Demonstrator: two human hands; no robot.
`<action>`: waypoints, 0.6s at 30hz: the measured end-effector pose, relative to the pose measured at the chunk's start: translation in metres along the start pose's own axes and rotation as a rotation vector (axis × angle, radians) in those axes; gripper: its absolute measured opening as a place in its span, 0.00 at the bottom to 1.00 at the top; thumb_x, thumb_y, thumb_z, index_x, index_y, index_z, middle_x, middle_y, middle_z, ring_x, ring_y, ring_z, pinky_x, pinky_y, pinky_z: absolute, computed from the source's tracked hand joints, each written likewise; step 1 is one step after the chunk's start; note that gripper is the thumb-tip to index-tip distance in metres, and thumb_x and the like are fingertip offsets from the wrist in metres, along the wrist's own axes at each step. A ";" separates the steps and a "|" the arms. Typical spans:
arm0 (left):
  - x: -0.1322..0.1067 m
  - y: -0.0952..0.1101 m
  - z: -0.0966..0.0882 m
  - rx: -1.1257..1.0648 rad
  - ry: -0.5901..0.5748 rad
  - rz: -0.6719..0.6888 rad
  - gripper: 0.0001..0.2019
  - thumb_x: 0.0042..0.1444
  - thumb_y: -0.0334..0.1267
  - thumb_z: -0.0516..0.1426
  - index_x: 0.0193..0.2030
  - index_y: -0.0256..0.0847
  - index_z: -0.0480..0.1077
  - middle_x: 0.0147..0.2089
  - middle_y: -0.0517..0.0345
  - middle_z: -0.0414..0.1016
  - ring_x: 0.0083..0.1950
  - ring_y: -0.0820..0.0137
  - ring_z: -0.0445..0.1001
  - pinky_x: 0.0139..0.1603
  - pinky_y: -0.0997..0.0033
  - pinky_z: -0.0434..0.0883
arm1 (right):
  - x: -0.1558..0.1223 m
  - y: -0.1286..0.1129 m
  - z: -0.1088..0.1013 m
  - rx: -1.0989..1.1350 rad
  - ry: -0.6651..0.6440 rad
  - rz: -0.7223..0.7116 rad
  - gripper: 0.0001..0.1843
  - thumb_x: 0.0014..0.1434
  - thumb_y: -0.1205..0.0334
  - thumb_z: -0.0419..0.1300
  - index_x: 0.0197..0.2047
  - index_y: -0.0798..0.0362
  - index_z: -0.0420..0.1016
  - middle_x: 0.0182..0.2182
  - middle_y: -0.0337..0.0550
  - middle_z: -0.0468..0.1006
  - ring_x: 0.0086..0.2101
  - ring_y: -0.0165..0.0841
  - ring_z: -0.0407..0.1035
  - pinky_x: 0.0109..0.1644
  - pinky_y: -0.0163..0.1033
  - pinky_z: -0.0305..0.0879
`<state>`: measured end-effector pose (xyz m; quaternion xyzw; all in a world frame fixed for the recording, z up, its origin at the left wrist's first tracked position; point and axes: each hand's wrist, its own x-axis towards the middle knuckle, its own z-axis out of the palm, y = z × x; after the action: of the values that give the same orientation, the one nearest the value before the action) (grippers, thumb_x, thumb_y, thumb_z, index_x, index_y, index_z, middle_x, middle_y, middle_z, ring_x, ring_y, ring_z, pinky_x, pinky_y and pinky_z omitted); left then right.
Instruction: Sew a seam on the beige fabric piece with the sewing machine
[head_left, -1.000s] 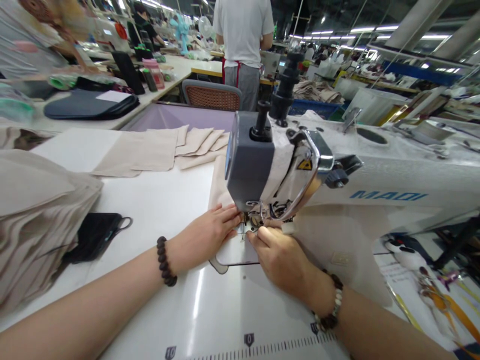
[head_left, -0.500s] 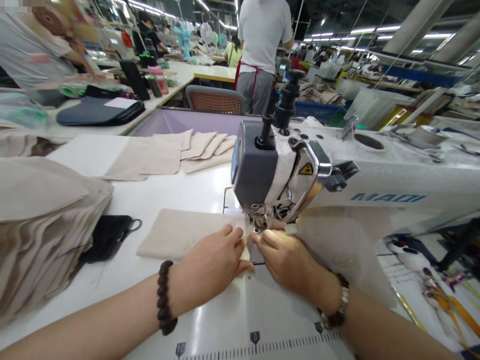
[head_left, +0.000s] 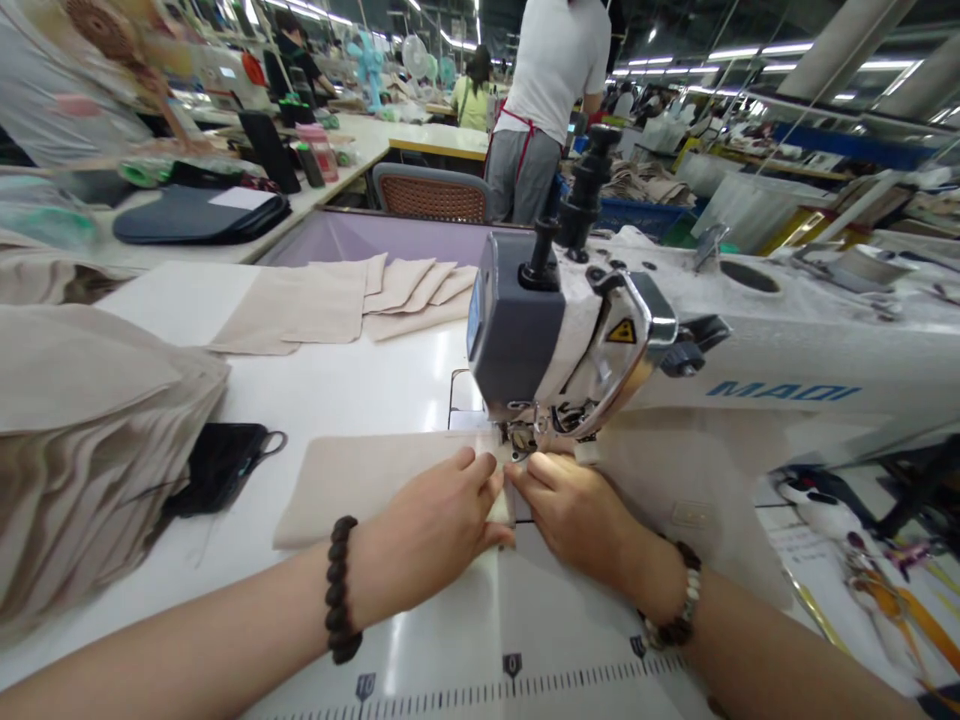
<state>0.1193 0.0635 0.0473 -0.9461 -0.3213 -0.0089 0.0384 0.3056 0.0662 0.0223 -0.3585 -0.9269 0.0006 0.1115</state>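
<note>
A folded piece of beige fabric (head_left: 360,480) lies flat on the white table of the sewing machine (head_left: 517,330), its right end at the presser foot (head_left: 521,440). My left hand (head_left: 431,530) is closed on the right part of this fabric, fingertips pinching near its front edge. Close beside it, my right hand (head_left: 574,510) has its fingers bent together at the fabric's edge, just in front of the foot. The needle point and what lies under the right fingertips are hidden. A broader beige panel (head_left: 675,480) spreads beneath the machine arm.
A tall stack of beige pieces (head_left: 97,450) stands at the left, with a black face mask (head_left: 217,465) against it. More beige pieces (head_left: 322,300) lie behind. A printed ruler (head_left: 510,690) runs along the front edge. Scissors and small tools (head_left: 862,570) are at right.
The left end of the folded fabric has swung slightly toward me. Both hands remain at the presser foot, the left a touch farther right. The view has shifted a little.
</note>
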 end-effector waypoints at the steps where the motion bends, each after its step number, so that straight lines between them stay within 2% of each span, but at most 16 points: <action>1: 0.000 0.000 -0.001 0.019 0.014 0.022 0.19 0.56 0.49 0.56 0.38 0.31 0.71 0.34 0.51 0.72 0.38 0.63 0.64 0.37 0.65 0.62 | 0.000 0.000 0.000 0.005 -0.004 0.007 0.11 0.59 0.73 0.50 0.43 0.61 0.70 0.29 0.44 0.67 0.29 0.34 0.60 0.33 0.38 0.57; 4: -0.001 0.000 -0.006 0.058 0.018 0.078 0.15 0.55 0.46 0.58 0.36 0.33 0.71 0.35 0.51 0.72 0.38 0.63 0.64 0.37 0.64 0.61 | -0.003 0.001 0.000 0.037 0.000 0.013 0.10 0.59 0.73 0.48 0.40 0.59 0.70 0.28 0.44 0.67 0.28 0.33 0.58 0.32 0.39 0.55; 7: -0.005 0.002 -0.005 -0.032 -0.056 0.094 0.04 0.58 0.33 0.56 0.33 0.36 0.69 0.34 0.56 0.70 0.36 0.67 0.64 0.35 0.67 0.61 | -0.007 0.001 -0.004 0.059 0.032 -0.102 0.13 0.62 0.70 0.45 0.36 0.57 0.70 0.26 0.42 0.65 0.27 0.33 0.57 0.31 0.39 0.53; 10: -0.008 0.006 0.004 -0.175 -0.094 0.060 0.07 0.58 0.24 0.51 0.35 0.36 0.67 0.36 0.57 0.69 0.36 0.69 0.65 0.36 0.70 0.64 | -0.009 0.001 -0.009 0.044 0.059 -0.239 0.16 0.63 0.69 0.44 0.32 0.56 0.70 0.24 0.41 0.65 0.25 0.32 0.54 0.30 0.40 0.50; 14: -0.009 0.010 0.014 -0.242 -0.067 0.026 0.09 0.60 0.24 0.47 0.35 0.36 0.67 0.36 0.56 0.69 0.37 0.69 0.66 0.38 0.71 0.66 | -0.009 0.000 -0.013 0.016 0.074 -0.274 0.17 0.64 0.68 0.44 0.29 0.55 0.69 0.24 0.40 0.65 0.24 0.32 0.52 0.30 0.40 0.47; 18: -0.011 0.008 0.011 -0.239 -0.047 -0.003 0.11 0.61 0.26 0.46 0.37 0.36 0.68 0.36 0.55 0.70 0.38 0.68 0.67 0.39 0.70 0.67 | -0.009 0.001 -0.012 -0.007 0.060 -0.266 0.16 0.64 0.68 0.43 0.31 0.56 0.70 0.25 0.40 0.65 0.25 0.32 0.53 0.32 0.41 0.49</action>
<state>0.1157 0.0517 0.0353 -0.9434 -0.3204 -0.0250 -0.0822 0.3146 0.0600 0.0322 -0.2326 -0.9625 -0.0282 0.1369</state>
